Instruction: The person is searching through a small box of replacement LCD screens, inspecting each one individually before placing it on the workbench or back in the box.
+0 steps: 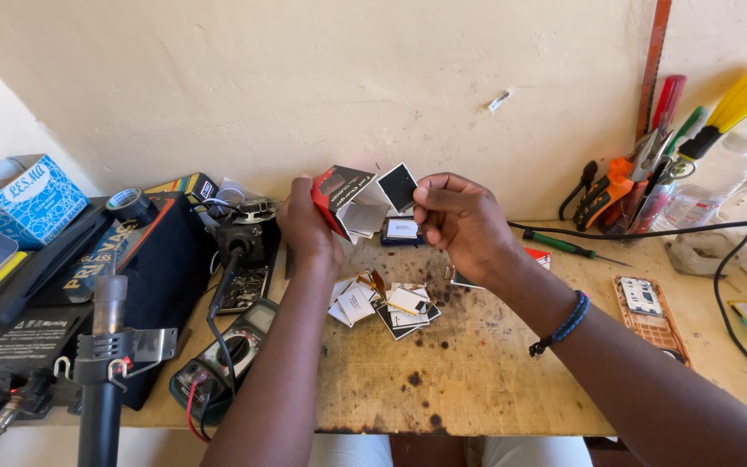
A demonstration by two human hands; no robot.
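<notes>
Head view, both hands raised over the far middle of the worktop [477,372]. Left hand [309,227] grips a small red-and-black box [339,197], its flap open and a pale inside showing. Right hand [460,216] pinches a small black square card [399,186] between thumb and fingertips, just right of the box mouth; card and box look close, touching or not I cannot tell. Neither hand is free.

Progress, judged from how things lie: box is open and one card is out of it or at its mouth, so the work looks mid-way. A loose pile of small cards and sleeves [386,304] lies on the worktop just below the hands, unsorted, so plenty seems left. A small white-and-blue part [402,229] sits behind the hands near the wall.

Around: multimeter [226,355] with red and black leads at near left, hot-air tool [105,363] in its holder further left, black case [144,285] and roll of tape [130,205] behind it, blue tissue box [23,199] far left. To the right, a green screwdriver [564,246] lies on the worktop, an orange phone frame [650,316] lies flat, and a cup of tools [650,173] stands against the wall, clear bottle [719,177] beside it. Black cable [737,303] runs across the right side.
</notes>
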